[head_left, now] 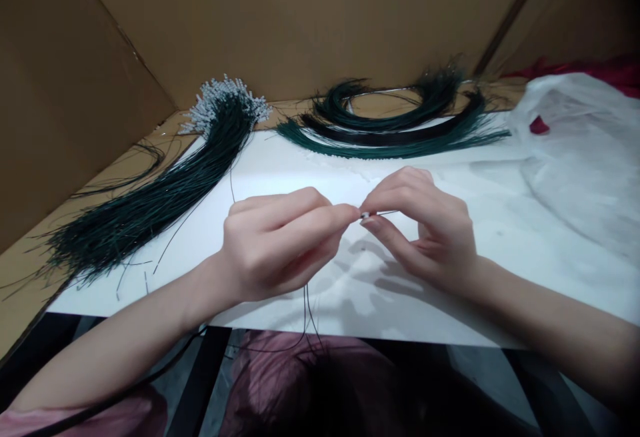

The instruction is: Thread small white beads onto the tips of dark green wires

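Observation:
My left hand (285, 243) is closed in a pinch, its fingertips right against a small white piece (365, 215). Two thin dark strands of cord (307, 310) hang from beneath this hand past the table's front edge. My right hand (430, 227) pinches the white piece between thumb and forefinger, its fingertips meeting those of the left. A short dark cord end (387, 212) sticks out rightward from the piece, inside the curve of my right hand. The exact shape of the white piece is hidden by fingertips.
On the white board (280, 170), a thick bundle of dark green cords (175, 190) with white tips (225, 103) lies left. Curved cord bundles (395, 137) lie at the back. A clear plastic bag (585, 157) stands right. Cardboard walls (310, 23) enclose the back.

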{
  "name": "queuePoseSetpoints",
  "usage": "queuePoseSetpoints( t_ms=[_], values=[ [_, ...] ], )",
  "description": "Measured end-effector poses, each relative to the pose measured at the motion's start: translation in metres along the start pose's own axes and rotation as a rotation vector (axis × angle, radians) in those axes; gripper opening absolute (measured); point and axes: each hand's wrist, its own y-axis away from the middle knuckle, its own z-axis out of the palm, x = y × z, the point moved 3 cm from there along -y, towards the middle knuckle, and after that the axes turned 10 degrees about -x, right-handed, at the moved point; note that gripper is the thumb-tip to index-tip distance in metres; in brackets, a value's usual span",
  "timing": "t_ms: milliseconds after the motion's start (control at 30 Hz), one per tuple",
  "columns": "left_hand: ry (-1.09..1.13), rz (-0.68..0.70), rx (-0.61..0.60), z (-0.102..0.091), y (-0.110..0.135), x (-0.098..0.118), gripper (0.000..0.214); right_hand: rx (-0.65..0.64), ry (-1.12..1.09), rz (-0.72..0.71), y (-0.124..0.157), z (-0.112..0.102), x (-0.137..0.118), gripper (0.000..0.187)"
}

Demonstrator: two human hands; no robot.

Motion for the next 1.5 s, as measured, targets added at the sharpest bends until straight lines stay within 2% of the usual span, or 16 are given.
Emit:
queuePoseSetpoints(
  t_ms=[133, 300, 500, 633, 767, 1000, 1133, 1500],
  values=[
    [-0.094, 0.051, 0.033, 0.002, 0.002, 0.000, 0.019, -0.011, 0.081, 0.003, 0.000, 0.001, -0.002, 0.005],
    [-0.088, 0.034, 0.024, 0.005, 0.003, 0.000, 0.022, 0.008, 0.128, -0.017, 0.001, 0.002, -0.002, 0.006],
    [0.185, -0.063, -0.034, 0.000, 0.001, -0.005, 0.029, 0.037, 0.118, 0.011, 0.000, 0.000, -0.001, 0.007],
    [0.308, -0.102, -0.005, -0.005, 0.003, -0.011, 0.030, 0.055, 0.133, 0.038, 0.000, -0.001, 0.000, 0.007],
    [0.312, -0.084, 0.018, -0.006, 0.002, -0.013, 0.028, 0.038, 0.148, 0.031, 0.000, 0.000, 0.001, 0.007],
    [0.243, -0.045, -0.092, -0.006, 0.001, -0.012, 0.029, 0.007, 0.186, -0.014, 0.002, 0.001, 0.001, 0.010],
    [0.251, -0.067, -0.159, -0.004, 0.000, -0.012, 0.027, -0.013, 0.207, -0.014, 0.002, 0.003, 0.001, 0.011],
    [0.245, -0.092, -0.133, -0.004, 0.002, -0.017, 0.023, 0.047, 0.121, 0.067, 0.000, 0.000, 0.001, 0.008]
  ],
)
